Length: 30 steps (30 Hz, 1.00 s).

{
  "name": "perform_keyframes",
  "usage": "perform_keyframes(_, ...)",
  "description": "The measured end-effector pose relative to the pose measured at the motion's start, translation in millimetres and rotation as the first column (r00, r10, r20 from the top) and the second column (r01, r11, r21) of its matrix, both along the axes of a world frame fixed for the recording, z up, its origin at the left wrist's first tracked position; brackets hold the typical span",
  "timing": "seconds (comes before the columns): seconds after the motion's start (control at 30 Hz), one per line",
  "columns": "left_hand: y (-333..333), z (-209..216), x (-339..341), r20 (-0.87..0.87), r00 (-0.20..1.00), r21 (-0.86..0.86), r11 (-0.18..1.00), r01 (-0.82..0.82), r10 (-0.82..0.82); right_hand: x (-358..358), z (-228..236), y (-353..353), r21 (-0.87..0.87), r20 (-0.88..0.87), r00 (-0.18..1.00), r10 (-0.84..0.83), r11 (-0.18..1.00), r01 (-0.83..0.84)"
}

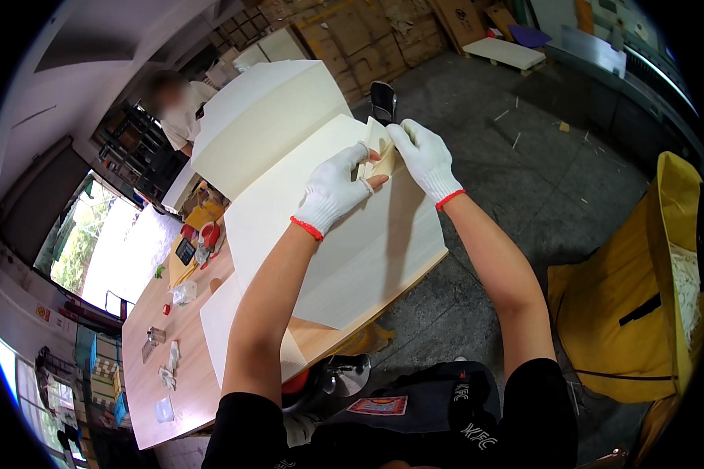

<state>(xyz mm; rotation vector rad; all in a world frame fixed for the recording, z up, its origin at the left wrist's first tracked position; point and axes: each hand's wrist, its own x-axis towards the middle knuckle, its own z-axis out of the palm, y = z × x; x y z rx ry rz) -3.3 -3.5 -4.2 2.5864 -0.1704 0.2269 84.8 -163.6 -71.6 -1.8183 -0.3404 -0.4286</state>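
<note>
Both of my hands wear white knit gloves with red cuffs. My left hand (pixel 332 187) holds a small folded piece of cream paper (pixel 381 147) from its left side, its bare thumb and fingertip against it. My right hand (pixel 425 159) is closed at the right edge of the same piece, fingers curled; its fingertips are partly hidden. Beneath them lies a stack of large white sheets (pixel 352 258), spread across the table and reaching past its right edge. Another broad white sheet or board (pixel 274 117) rises, bent, at the far end.
The wooden table (pixel 152 313) carries a calculator (pixel 185 250), a tape roll (pixel 210 233) and small items at left. Beyond it stands another person (pixel 181 109). A black stool seat (pixel 383 100) is just past my hands. At right sits a large yellow bag (pixel 614 313) of paper scraps.
</note>
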Motion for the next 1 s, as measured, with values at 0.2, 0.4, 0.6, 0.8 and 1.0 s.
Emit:
perform_keyframes(0.2, 11.9, -12.2, 6.9, 0.103, 0.992, 0.006, 0.998, 0.067, -0.067, -1.3, 0.0, 0.8, 0.019, 0.041, 0.999, 0.015, 1.0, -0.016)
perform_keyframes(0.4, 1.9, -0.1, -1.9, -0.025, 0.999, -0.078, 0.996, 0.03, -0.032, -2.8, -0.8, -1.0, 0.03, 0.044, 0.999, 0.009, 0.999, -0.011)
perform_keyframes(0.6, 14.5, -15.6, 4.1, 0.237, 0.964, -0.07, 0.987, 0.144, -0.124, -5.8, 3.0, 0.4, 0.031, -0.008, 0.999, 0.05, 0.998, -0.05)
perform_keyframes(0.8, 7.5, -5.1, 4.0, -0.004, 0.999, -0.012, 0.999, 0.043, -0.043, -1.4, -4.8, 1.9, 0.096, 0.029, 0.999, 0.019, 0.995, -0.022)
perform_keyframes(1.0, 6.8, -9.0, 6.6, 0.103, 0.994, 0.08, 0.996, 0.027, -0.036, -0.3, -4.7, 1.7, 0.085, 0.029, 0.999, 0.015, 0.996, -0.017)
